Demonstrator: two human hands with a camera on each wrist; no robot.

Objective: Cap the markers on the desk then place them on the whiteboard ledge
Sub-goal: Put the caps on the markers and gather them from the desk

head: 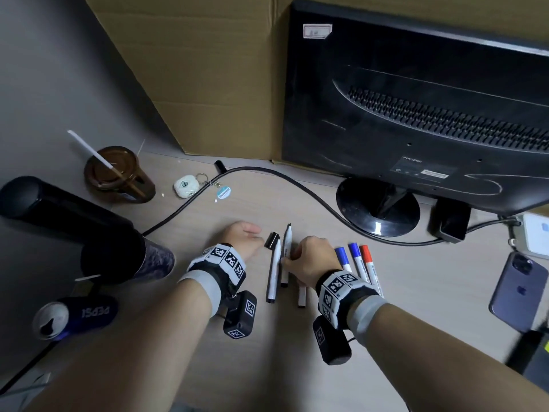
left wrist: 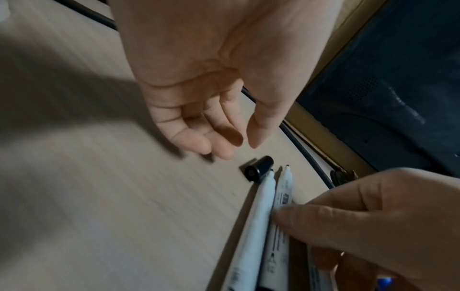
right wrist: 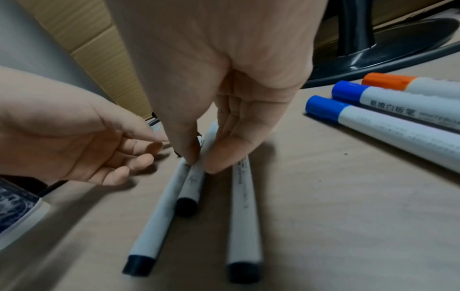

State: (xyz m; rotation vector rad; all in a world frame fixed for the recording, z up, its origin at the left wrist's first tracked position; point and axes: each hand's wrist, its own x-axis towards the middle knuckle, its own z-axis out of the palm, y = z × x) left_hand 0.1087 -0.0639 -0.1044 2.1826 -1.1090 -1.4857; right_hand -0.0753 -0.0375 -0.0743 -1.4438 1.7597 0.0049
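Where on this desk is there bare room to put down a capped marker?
Bare desk lies near you between the forearms, and between the black cable and the cardboard. Crowded: black markers beside the right hand, and the capped coloured markers.

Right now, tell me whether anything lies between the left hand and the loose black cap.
Nothing visible does. The left hand hovers open beside the black cap, with only bare desk between its fingers and the cap.

I see three uncapped black markers (head: 273, 270) lying side by side, tips toward twelve o'clock (one loose black cap (head: 271, 240) touching the leftmost); three capped markers (head: 355, 260) at three o'clock.
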